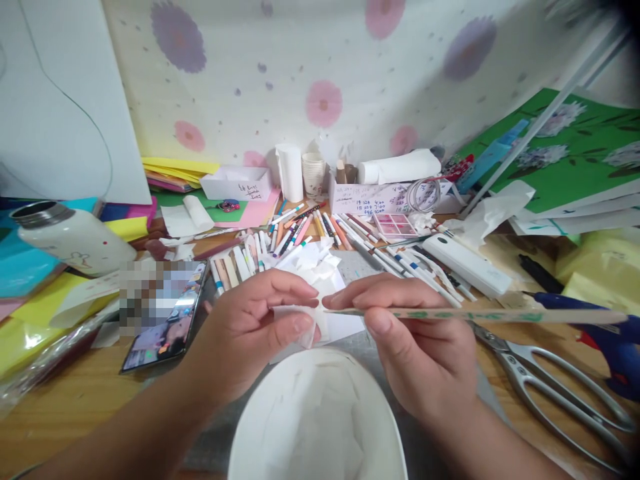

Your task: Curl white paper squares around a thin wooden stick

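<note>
My left hand (255, 328) is closed on a small piece of thin white paper (295, 321), pinched between thumb and fingers. In my right hand (417, 333) is a long, flat wooden stick (505, 315) with green marks, its far end pointing right. The fingertips of both hands nearly meet over crumpled white paper (320, 263), and the stick's left tip lies close to the paper piece. Below the hands stands a white, round, open container (320, 413) with pale smears inside. What lies directly behind my fingers is hidden.
Many markers (300, 230) spread across the back. At left are a phone (167, 320) and a white bottle (75, 237). Large scissors (545, 380) and a blue glue gun (600, 340) lie right. A white box (367, 197) and paper cups (313, 175) stand behind.
</note>
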Action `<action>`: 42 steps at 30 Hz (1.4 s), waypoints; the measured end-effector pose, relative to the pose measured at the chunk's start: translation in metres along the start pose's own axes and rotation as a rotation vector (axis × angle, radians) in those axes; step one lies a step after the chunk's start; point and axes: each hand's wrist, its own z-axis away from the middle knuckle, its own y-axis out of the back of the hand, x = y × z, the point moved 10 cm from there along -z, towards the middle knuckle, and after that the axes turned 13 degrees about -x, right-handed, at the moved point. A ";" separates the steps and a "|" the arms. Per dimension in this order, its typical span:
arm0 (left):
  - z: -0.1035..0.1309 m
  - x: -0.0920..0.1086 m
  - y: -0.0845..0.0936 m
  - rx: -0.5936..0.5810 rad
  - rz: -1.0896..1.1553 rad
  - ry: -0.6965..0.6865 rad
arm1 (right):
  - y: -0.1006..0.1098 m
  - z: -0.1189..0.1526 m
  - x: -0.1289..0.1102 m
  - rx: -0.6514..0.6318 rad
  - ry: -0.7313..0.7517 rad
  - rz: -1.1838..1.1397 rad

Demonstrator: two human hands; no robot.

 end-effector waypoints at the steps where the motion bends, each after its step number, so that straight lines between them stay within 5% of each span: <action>1: 0.000 0.001 0.002 0.015 -0.049 0.006 | 0.000 0.000 0.001 -0.011 -0.018 0.056; 6: 0.006 0.027 -0.001 -0.015 -0.382 -0.147 | 0.013 -0.004 0.004 0.013 0.009 0.250; 11: 0.011 0.040 -0.033 -0.385 -0.501 -0.307 | 0.038 -0.004 0.029 0.167 -0.042 0.132; 13: 0.002 0.036 -0.012 -0.236 -0.591 -0.255 | 0.045 -0.003 0.043 0.206 -0.128 0.133; 15: -0.004 0.023 0.037 0.161 -0.741 -0.046 | 0.048 -0.004 0.052 0.195 -0.198 0.173; 17: -0.010 0.012 0.053 0.253 -0.783 0.021 | 0.048 -0.005 0.063 0.147 -0.282 0.235; 21: -0.029 -0.017 0.048 0.111 -0.872 0.130 | 0.043 -0.002 0.094 -0.024 -0.542 0.429; 29: -0.034 -0.034 0.033 0.021 -0.910 0.161 | 0.027 0.014 0.141 -0.268 -0.981 0.768; 36: -0.033 -0.040 0.033 0.058 -0.766 0.159 | 0.021 0.018 0.145 -0.231 -1.006 0.593; 42: -0.033 -0.039 0.014 -0.091 -0.520 0.053 | 0.016 0.010 0.127 -0.083 -0.803 0.289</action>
